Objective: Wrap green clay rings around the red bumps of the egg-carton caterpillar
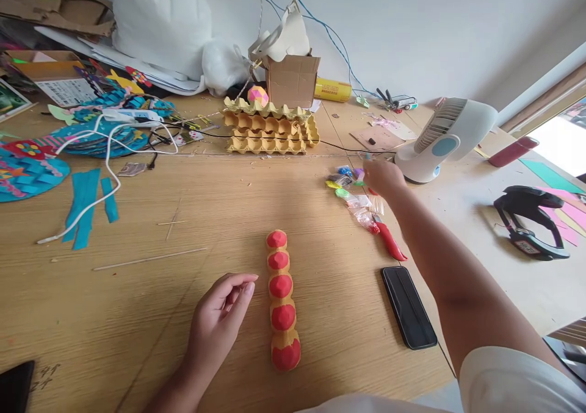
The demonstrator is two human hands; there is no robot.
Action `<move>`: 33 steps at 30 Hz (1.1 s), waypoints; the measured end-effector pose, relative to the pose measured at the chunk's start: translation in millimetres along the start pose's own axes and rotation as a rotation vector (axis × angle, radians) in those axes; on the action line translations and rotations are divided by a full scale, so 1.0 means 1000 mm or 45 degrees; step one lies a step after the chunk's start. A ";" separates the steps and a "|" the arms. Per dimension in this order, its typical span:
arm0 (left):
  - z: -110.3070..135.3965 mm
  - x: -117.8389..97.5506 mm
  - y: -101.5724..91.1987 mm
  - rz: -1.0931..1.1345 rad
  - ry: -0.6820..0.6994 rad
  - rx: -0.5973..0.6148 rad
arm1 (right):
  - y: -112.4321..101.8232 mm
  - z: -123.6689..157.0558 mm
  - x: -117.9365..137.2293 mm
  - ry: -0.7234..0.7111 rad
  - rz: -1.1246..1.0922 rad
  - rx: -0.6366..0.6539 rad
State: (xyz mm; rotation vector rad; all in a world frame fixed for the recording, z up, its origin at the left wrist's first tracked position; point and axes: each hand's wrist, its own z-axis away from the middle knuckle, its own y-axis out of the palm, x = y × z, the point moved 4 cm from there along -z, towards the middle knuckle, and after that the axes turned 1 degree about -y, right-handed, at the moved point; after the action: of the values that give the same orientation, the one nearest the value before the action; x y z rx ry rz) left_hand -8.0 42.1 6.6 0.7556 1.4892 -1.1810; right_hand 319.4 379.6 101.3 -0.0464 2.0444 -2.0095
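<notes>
A strip of egg carton (281, 286) lies lengthwise in front of me, its several bumps covered in red. Just left of it, my left hand (222, 312) is loosely curled, with a small gap between thumb and index finger and nothing in it. My right hand (383, 175) reaches far forward beside the fan, fingers bent down at the edge of a pile of small colourful packets (343, 178) that look like modelling clay. A bit of light blue shows by its fingertips; what they grip is hidden. A red-handled cutter (389, 240) lies nearer me, by clear wrappers (363, 208).
A black phone (409, 306) lies below my right forearm. The white fan (444, 138) stands at right, near a black head strap (531, 224). Stacked egg cartons (270, 138) sit at the back. A white cable (110, 163), blue strips (85, 208) and thin sticks (149, 258) lie at left.
</notes>
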 end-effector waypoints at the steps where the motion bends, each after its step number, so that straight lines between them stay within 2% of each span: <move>1: 0.000 0.001 0.000 0.007 -0.008 0.003 | -0.008 0.007 -0.004 0.019 -0.030 -0.043; 3: 0.000 0.002 0.001 0.028 -0.027 0.009 | -0.022 0.022 -0.009 0.048 -0.125 -0.147; 5: 0.000 0.004 0.001 0.042 -0.039 0.016 | -0.029 0.038 -0.011 0.072 -0.598 -0.284; 7: 0.000 0.004 0.002 0.043 -0.045 0.024 | -0.027 0.053 -0.008 0.074 -1.085 -0.283; 9: 0.000 0.004 0.002 0.042 -0.042 0.027 | -0.023 0.064 0.002 0.026 -1.488 -0.237; 11: -0.001 0.003 0.002 0.046 -0.037 0.021 | -0.019 0.074 0.018 -0.069 -1.788 -0.113; 16: -0.003 -0.003 0.003 0.079 -0.010 -0.004 | -0.019 0.101 0.062 -0.198 -2.269 0.292; 21: -0.002 -0.011 0.002 0.144 0.017 0.050 | -0.019 0.133 0.113 -0.295 -2.403 0.802; 25: -0.002 -0.024 0.004 0.290 0.026 0.203 | -0.020 0.157 0.151 -0.383 -2.451 1.073; 28: -0.002 -0.035 0.012 0.513 -0.025 0.413 | -0.020 0.171 0.172 -0.457 -2.410 1.113; 30: -0.002 -0.040 0.017 0.571 -0.129 0.532 | -0.020 0.177 0.179 -0.463 -2.411 1.057; 33: -0.004 -0.044 0.017 0.531 -0.203 0.541 | -0.015 0.184 0.178 -0.364 -2.501 0.959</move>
State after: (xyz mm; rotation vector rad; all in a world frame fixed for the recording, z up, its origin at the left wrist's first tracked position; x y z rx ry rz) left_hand 17.1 56.6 44.3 1.1645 0.8968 -1.2087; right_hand 185.1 161.3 86.3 -2.6891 0.4357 -2.8992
